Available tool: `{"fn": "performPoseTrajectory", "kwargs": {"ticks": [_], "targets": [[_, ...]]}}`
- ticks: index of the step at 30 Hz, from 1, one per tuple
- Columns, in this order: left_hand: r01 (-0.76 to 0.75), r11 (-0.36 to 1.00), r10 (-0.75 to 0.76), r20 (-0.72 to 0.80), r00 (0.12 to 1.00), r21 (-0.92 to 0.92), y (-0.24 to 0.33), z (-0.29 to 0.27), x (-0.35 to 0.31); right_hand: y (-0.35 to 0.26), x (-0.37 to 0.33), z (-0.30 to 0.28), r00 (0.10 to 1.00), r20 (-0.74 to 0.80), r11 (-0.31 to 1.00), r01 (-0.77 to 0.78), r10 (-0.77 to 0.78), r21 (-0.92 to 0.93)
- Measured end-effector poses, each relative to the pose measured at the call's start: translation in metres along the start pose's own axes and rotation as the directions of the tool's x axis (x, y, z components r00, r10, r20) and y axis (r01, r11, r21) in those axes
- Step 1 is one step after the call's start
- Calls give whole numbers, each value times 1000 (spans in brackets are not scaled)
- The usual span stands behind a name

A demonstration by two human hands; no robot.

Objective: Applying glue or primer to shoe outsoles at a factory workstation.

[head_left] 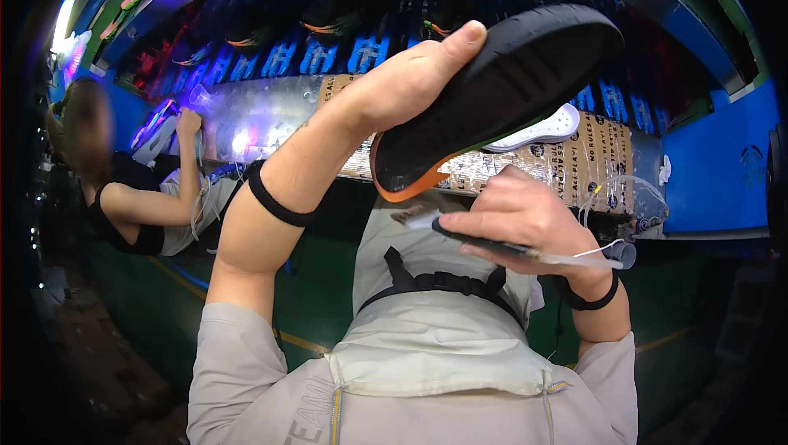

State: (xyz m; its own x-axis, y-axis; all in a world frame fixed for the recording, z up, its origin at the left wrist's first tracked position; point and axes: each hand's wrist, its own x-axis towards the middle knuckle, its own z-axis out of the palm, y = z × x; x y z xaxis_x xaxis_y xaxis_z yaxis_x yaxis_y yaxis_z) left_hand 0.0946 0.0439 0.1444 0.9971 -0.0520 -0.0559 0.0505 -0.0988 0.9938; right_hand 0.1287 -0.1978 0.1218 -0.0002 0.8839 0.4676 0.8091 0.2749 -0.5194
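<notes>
My left hand (414, 84) is closed on a large black shoe sole (517, 88) with an orange and green edge, raised and tilted over the bench front. Its thumb lies along the sole's upper left side; the other fingers are hidden behind it. Below the sole, my right hand (529, 219) grips a brush (476, 238) with a dark handle and pale, brown-tipped bristles. A thin clear tube runs back from the handle past my wrist. The bristles sit just under the orange end, and a small gap seems to separate them. Beyond lies a white sole (546, 129) on the bench.
Printed cardboard (603, 158) covers part of the metal bench (263, 108). Behind it, dark machinery carries blue fixtures (369, 55) and orange-edged pieces. At the left a co-worker (144, 199) handles a shoe part under violet light. Blue panels (718, 170) close off the right side.
</notes>
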Motion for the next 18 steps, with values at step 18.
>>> {"fn": "performPoseTrajectory", "kwargs": {"ticks": [18], "targets": [[-209,921,201,-58,978,-330,-13,-1,6,-1,-9,57,936,-315,988,-152,157,40]]}}
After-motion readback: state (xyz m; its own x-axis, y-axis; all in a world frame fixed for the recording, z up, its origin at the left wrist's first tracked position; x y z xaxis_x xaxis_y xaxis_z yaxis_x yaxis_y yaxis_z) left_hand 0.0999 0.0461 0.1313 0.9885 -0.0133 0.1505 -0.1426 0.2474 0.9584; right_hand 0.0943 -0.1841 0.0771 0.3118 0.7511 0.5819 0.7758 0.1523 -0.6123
